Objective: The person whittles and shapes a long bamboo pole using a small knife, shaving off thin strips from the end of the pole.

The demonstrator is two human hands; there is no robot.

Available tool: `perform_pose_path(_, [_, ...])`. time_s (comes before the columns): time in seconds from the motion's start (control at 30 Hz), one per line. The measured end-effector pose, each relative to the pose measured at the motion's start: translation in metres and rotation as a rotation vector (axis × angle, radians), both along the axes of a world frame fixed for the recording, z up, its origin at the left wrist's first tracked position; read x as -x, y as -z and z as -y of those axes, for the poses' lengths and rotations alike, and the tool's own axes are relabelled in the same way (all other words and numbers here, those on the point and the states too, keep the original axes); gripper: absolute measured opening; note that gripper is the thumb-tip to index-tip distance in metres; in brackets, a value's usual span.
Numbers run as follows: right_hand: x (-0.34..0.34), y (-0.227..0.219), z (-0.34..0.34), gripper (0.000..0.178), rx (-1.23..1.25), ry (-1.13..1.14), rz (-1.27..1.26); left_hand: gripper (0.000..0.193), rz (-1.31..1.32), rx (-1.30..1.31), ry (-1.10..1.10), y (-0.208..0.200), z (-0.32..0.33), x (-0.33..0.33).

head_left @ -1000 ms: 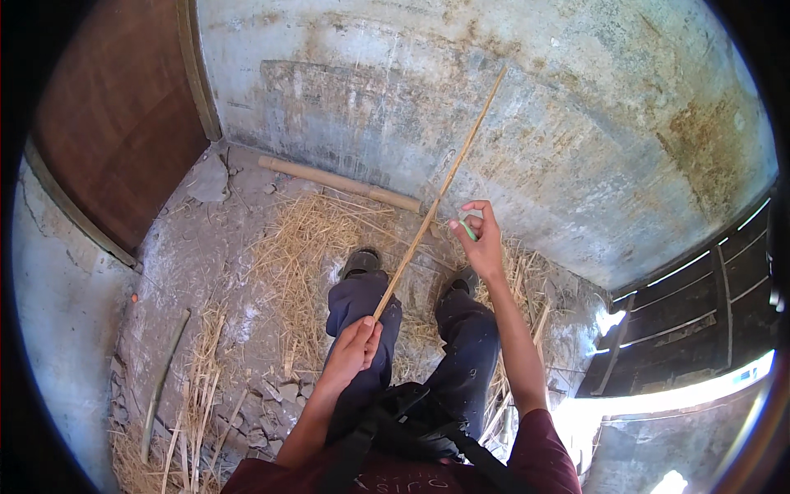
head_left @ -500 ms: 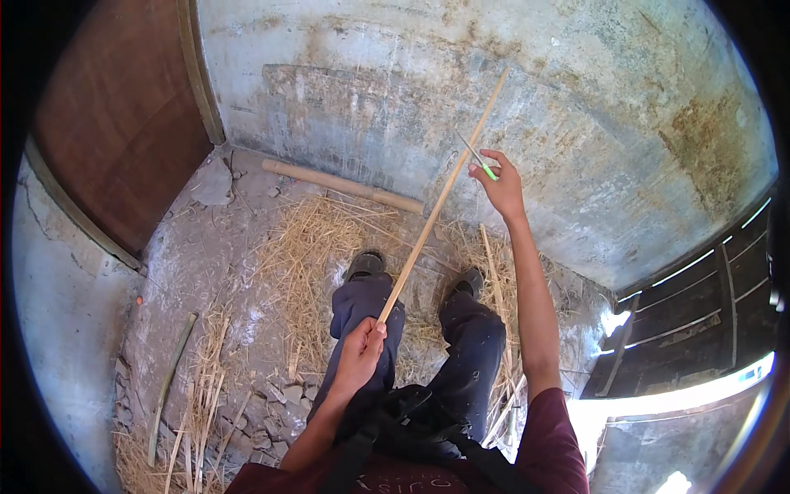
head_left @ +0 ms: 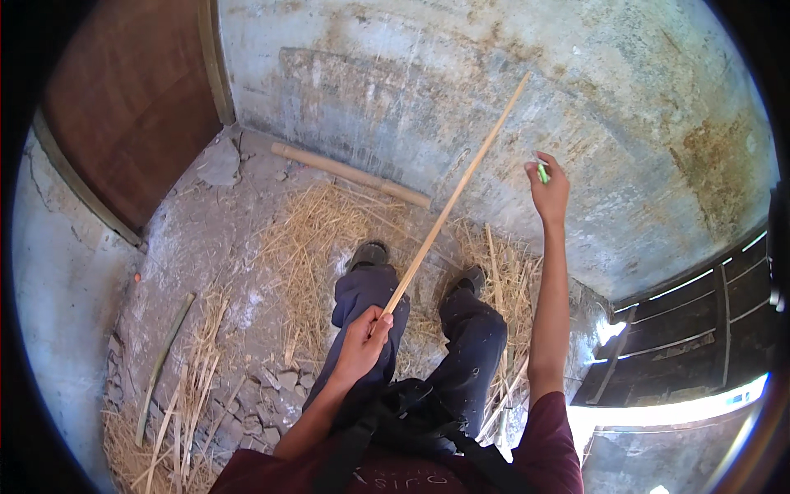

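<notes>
A long, thin bamboo strip (head_left: 455, 195) slants up and to the right from my lap. My left hand (head_left: 360, 344) is closed around its near end. To the right of the strip's far half, my right hand (head_left: 550, 193) grips a small knife (head_left: 543, 174) by its green handle. The blade points away and shows only as a short pale sliver. Knife and strip are apart.
A thick bamboo pole (head_left: 350, 174) lies along the foot of the stained wall (head_left: 395, 90). Loose shavings (head_left: 317, 235) cover the ground around my shoes. On the left are a green stick (head_left: 164, 370), split strips (head_left: 193, 403) and a brown door (head_left: 136, 107).
My right hand has moved right with the knife, away from the strip. The knife now points more toward the wall. My left hand keeps its grip on the strip.
</notes>
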State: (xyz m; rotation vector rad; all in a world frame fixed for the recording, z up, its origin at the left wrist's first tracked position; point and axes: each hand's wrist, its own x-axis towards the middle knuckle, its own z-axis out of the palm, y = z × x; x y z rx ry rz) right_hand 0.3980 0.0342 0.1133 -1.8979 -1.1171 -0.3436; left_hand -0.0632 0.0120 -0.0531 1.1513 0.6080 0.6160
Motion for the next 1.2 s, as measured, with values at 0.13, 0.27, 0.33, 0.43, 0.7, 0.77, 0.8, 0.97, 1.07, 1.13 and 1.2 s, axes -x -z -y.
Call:
perform_pose_path(0.13, [0.075, 0.009, 0.029, 0.036, 0.068, -0.017, -0.042, 0.027, -0.011, -0.009, -0.003, 0.003, -0.002, 0.004])
perform_pose_path(0.27, [0.155, 0.04, 0.06, 0.024, 0.101, -0.293, -0.302, 0.024, -0.014, -0.026, -0.018, -0.002, 0.001, 0.002])
perform_pose_path(0.33, [0.189, 0.051, 0.079, 0.02, 0.239, -0.401, -0.306, 0.021, -0.032, -0.039, -0.006, -0.004, 0.003, -0.001])
perform_pose_path(0.43, [0.225, 0.083, 0.088, 0.02, 0.223, -0.561, -0.187, 0.017, -0.081, -0.075, 0.007, -0.004, 0.004, -0.003])
perform_pose_path(0.7, [0.263, 0.106, 0.097, 0.025, 0.298, -0.645, -0.146, 0.015, -0.113, -0.159, -0.075, 0.001, 0.008, -0.007])
perform_pose_path(0.77, [0.264, 0.11, 0.099, 0.023, 0.309, -0.64, -0.132, 0.014, -0.111, -0.153, -0.078, -0.001, 0.008, -0.009])
perform_pose_path(0.8, [0.265, 0.111, 0.1, 0.023, 0.314, -0.639, -0.125, 0.014, -0.11, -0.15, -0.08, -0.002, 0.009, -0.008])
perform_pose_path(0.97, [0.266, 0.114, 0.096, 0.024, 0.202, -0.588, -0.154, 0.02, -0.121, -0.07, -0.035, -0.011, 0.008, -0.003])
perform_pose_path(1.07, [0.266, 0.118, 0.096, 0.025, 0.16, -0.596, -0.172, 0.024, -0.12, -0.06, -0.04, -0.007, 0.009, -0.002])
perform_pose_path(1.13, [0.268, 0.12, 0.098, 0.024, 0.177, -0.62, -0.165, 0.027, -0.092, -0.107, -0.063, -0.003, 0.01, -0.005])
perform_pose_path(1.2, [0.27, 0.121, 0.1, 0.022, 0.223, -0.646, -0.153, 0.029, -0.044, -0.158, -0.091, -0.002, 0.012, -0.008])
